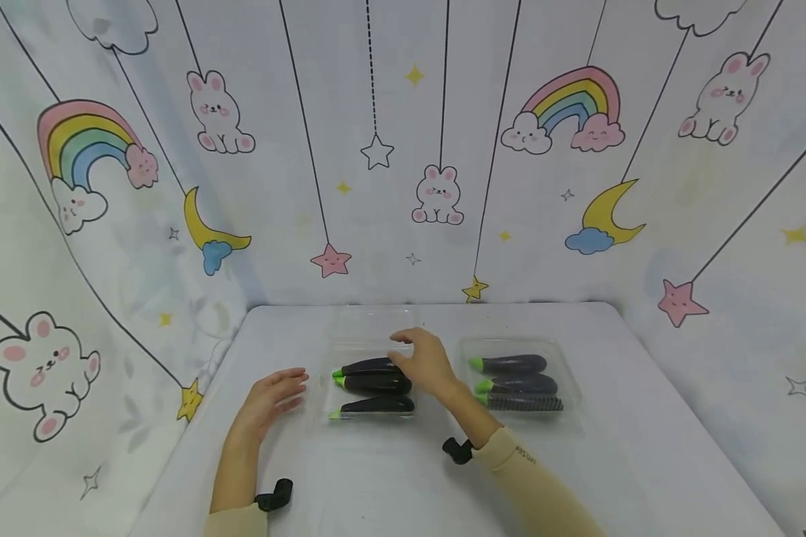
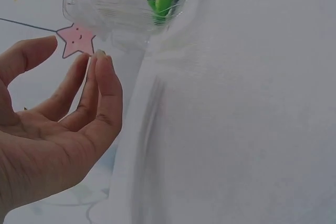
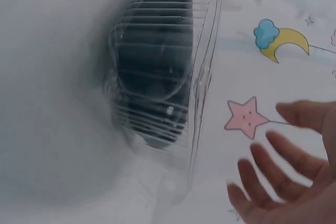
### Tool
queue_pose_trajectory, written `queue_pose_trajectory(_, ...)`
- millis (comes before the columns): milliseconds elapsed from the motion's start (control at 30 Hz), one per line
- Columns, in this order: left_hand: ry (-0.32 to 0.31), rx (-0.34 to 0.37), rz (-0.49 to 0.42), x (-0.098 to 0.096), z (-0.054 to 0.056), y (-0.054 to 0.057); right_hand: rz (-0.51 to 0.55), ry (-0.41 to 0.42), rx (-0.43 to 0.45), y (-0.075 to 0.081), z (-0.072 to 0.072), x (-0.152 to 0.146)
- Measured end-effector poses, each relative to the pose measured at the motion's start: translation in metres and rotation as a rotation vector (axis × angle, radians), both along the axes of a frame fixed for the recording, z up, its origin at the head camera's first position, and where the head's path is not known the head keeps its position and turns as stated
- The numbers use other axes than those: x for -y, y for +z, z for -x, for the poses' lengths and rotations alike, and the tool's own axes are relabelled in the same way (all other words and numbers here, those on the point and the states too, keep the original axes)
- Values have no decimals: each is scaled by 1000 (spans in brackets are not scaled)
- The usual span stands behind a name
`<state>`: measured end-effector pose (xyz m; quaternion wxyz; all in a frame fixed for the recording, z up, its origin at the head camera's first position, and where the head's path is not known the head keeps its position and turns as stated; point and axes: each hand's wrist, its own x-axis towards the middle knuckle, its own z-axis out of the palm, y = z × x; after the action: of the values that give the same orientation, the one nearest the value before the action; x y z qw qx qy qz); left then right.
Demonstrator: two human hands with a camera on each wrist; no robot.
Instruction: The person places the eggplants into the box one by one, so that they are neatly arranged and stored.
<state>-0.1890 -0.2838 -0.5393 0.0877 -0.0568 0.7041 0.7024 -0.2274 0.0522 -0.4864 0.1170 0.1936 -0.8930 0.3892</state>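
Three dark eggplants (image 1: 376,384) with bright green stem ends lie side by side in a clear plastic clamshell box (image 1: 325,409). Its transparent lid (image 1: 372,324) is folded back toward the wall. My right hand (image 1: 427,362) hovers over the box's right end with thumb and fingers apart, partly covering the rear eggplants in the head view. To the left of the box, my left hand (image 1: 269,399) is held up with loosely bent fingers. Nothing is between the fingers of either hand (image 2: 63,124) in the wrist views. The ribbed box wall (image 3: 202,82) shows in the right wrist view.
A second clear box (image 1: 569,365) with three eggplants (image 1: 510,364) stands to the right on the white table (image 1: 376,477). Whether its lid is closed, I cannot tell. A printed curtain (image 1: 376,224) hangs behind the table. Each wrist wears a black camera (image 1: 458,450).
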Motion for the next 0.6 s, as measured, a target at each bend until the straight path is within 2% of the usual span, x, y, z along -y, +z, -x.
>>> queue_pose_trajectory(100,-24,-9,4,0,9,5,80,-99,12,-3,4,0)
queue_pose_trajectory(300,8,47,-59,-2,26,8,163,-236,76,-14,16,1)
queue_pose_trajectory(400,30,88,-124,-5,35,6,186,-287,152,-22,24,1)
queue_pose_trajectory(600,7,123,-213,-13,51,-4,275,-336,350,-37,32,-2)
